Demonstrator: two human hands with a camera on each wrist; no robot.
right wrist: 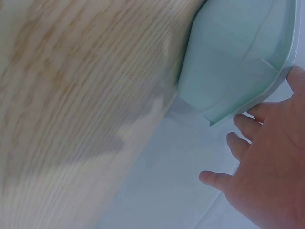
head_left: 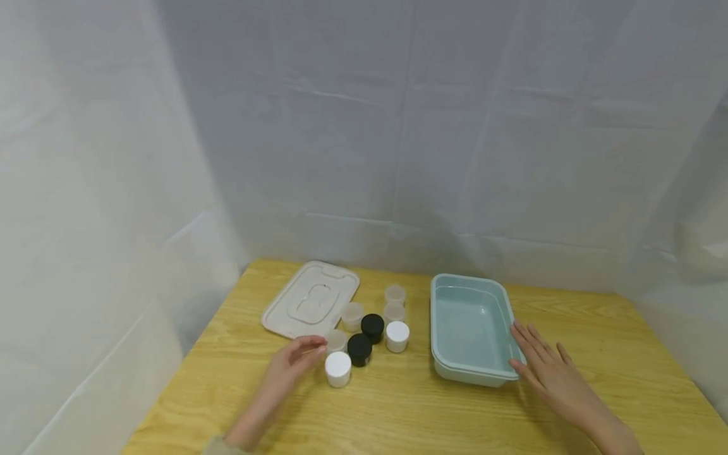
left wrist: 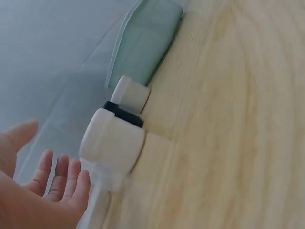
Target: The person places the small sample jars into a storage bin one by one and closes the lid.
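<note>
On the wooden table [head_left: 398, 404], the right hand [head_left: 548, 370] lies flat with fingers straight, touching the right rim of the pale green tray [head_left: 469, 325]. The left hand [head_left: 292, 363], fingers loosely curled and holding nothing, sits just beside a white-lidded jar [head_left: 338, 368] at the front of a cluster of small jars, near a beige lid [head_left: 311, 298].
</note>
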